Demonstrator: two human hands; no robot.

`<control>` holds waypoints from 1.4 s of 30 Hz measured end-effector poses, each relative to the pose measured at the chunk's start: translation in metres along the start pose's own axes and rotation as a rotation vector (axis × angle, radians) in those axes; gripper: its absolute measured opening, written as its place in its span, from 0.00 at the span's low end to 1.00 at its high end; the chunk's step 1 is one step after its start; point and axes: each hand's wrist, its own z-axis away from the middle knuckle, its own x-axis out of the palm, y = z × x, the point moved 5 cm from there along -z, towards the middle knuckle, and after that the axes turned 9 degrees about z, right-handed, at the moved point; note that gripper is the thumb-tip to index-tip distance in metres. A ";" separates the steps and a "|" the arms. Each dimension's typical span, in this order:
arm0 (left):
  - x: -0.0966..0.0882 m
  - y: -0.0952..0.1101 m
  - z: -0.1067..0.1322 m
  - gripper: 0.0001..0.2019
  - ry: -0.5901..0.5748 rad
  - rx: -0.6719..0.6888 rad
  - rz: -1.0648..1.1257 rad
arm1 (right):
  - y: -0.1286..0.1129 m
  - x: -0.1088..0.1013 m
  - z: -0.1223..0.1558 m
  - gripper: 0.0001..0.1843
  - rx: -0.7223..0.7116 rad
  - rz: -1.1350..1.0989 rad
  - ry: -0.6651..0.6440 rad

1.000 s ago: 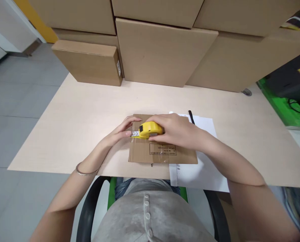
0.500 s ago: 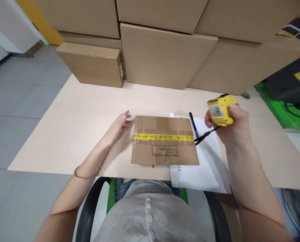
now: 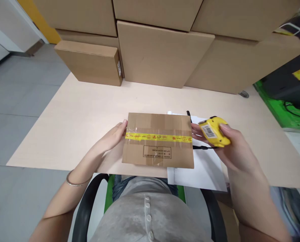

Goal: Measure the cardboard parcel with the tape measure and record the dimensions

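Observation:
A flat cardboard box (image 3: pixel 160 122) with a strip of yellow printed tape across its top is in front of me, slightly above the table. My left hand (image 3: pixel 112 137) grips the box's left side, thumb at the edge and other fingers partly hidden. In my right hand (image 3: pixel 230 144) is a yellow tape measure (image 3: pixel 213 132) with a barcode label, its black strap (image 3: pixel 202 147) trailing toward the box. Fingertips of that same hand reach the box's right edge. White paper (image 3: pixel 208 171) lies partly under the box, and a black pen (image 3: pixel 188 114) shows behind it.
Large cardboard boxes (image 3: pixel 160 53) are stacked along the table's back, with a smaller carton (image 3: pixel 89 65) standing at the left. To the right, a black device (image 3: pixel 286 77) sits on a green surface (image 3: pixel 273 104). Chair armrests (image 3: pixel 86 208) flank me at the table's front edge.
My left hand has closed in on the box's left side. My right hand has brought the tape measure down and left to the box's right edge. The box has risen slightly and shifted left.

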 end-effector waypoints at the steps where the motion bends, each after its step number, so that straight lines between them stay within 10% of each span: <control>1: 0.001 0.005 0.001 0.43 0.002 0.040 0.035 | -0.005 -0.001 0.008 0.18 -0.019 -0.022 0.006; 9: 0.001 0.020 0.002 0.37 0.096 0.430 0.161 | -0.014 -0.012 0.041 0.12 -0.089 -0.125 0.148; 17: 0.010 -0.002 0.026 0.40 -0.024 0.384 0.224 | 0.030 -0.041 0.039 0.13 0.024 0.035 0.044; 22: 0.000 0.003 0.028 0.41 0.100 0.404 0.251 | 0.003 -0.052 0.046 0.11 -0.220 0.316 0.227; 25: 0.000 0.017 0.014 0.35 0.129 0.461 0.275 | -0.042 -0.023 0.039 0.19 -0.459 0.511 0.240; 30: 0.012 0.027 -0.007 0.26 0.084 0.408 0.318 | -0.099 0.085 0.006 0.18 -0.868 0.756 -0.247; 34: 0.017 0.023 -0.008 0.24 0.153 0.350 0.492 | -0.102 0.154 -0.014 0.15 -0.917 0.991 -0.574; 38: 0.016 0.018 -0.008 0.22 0.167 0.337 0.498 | -0.096 0.171 -0.017 0.11 -0.909 1.076 -0.683; 42: 0.014 0.022 -0.009 0.18 0.082 0.410 0.396 | -0.093 0.139 -0.015 0.12 -0.878 1.068 -0.613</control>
